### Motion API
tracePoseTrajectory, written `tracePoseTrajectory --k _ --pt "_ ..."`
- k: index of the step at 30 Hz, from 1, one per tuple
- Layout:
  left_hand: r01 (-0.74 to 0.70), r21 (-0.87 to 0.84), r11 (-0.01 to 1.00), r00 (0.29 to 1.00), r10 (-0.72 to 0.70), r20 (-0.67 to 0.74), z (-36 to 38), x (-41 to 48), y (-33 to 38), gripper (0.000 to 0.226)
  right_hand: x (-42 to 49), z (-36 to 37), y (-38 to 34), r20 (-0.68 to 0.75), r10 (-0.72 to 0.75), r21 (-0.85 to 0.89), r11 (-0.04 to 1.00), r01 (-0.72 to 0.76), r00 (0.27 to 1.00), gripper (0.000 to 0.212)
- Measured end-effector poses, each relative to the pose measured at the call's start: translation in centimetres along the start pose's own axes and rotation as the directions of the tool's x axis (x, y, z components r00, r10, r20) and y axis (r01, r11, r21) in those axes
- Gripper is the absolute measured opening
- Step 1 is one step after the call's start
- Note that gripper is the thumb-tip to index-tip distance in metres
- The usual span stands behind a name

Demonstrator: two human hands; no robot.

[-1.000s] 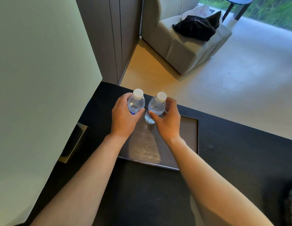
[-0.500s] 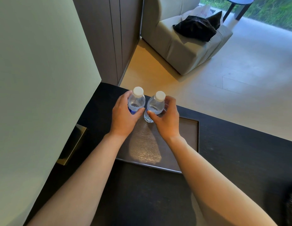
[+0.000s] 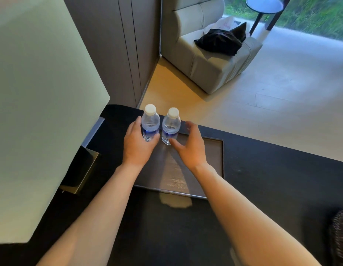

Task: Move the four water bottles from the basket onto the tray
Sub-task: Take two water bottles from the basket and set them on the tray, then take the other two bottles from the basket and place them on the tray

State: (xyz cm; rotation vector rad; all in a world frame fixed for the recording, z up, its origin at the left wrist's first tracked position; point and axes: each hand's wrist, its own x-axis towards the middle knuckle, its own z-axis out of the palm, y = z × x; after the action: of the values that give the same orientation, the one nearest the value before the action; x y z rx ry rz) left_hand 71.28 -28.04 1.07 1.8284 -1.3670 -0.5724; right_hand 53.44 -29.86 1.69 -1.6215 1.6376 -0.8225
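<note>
Two clear water bottles with white caps stand upright side by side at the far left end of the dark tray (image 3: 212,160). My left hand (image 3: 138,143) still curls around the lower part of the left bottle (image 3: 150,121). My right hand (image 3: 189,144) is spread open just right of the right bottle (image 3: 171,123), its thumb close to the bottle's base and its fingers apart from it. A dark woven basket edge (image 3: 340,237) shows at the far right; its contents are hidden.
A large pale lampshade (image 3: 42,112) fills the left side, with its brass base (image 3: 80,169) beside the tray. The tray lies on a black tabletop (image 3: 272,189). Beyond the table's far edge are the floor, a grey armchair (image 3: 214,60) and a small round side table (image 3: 264,4).
Both bottles came to rest on the tray. My right hand let go of the right bottle and opened, drawing slightly to the right. My left hand loosened but stays around the left bottle.
</note>
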Motion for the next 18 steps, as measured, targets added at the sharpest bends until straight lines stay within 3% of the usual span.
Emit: tracePoseTrajectory --k 4,8,13,18 --pt "0.124 0.019 0.992 0.992 -0.124 0.013 -0.2 -4.4 1.2 0.081 -3.1 -2.5 1.5 0.013 0.029 -0.102 0.994 -0.027 1.0 0.082" --pt "0.177 0.063 0.982 0.982 -0.18 0.048 0.4 -10.1 2.2 0.073 -7.4 -5.9 3.6 0.029 0.034 -0.228 0.973 -0.026 0.999 0.076" --pt "0.11 0.199 0.974 0.976 -0.144 0.162 2.5 -17.8 4.9 0.049 -14.4 -11.5 6.9 0.073 0.052 -0.359 0.933 -0.023 0.996 0.055" --pt "-0.038 0.313 0.949 0.958 -0.055 0.281 5.1 -26.2 9.4 0.041 -22.6 -18.1 11.3 0.051 0.098 -0.466 0.883 -0.063 0.994 0.046"
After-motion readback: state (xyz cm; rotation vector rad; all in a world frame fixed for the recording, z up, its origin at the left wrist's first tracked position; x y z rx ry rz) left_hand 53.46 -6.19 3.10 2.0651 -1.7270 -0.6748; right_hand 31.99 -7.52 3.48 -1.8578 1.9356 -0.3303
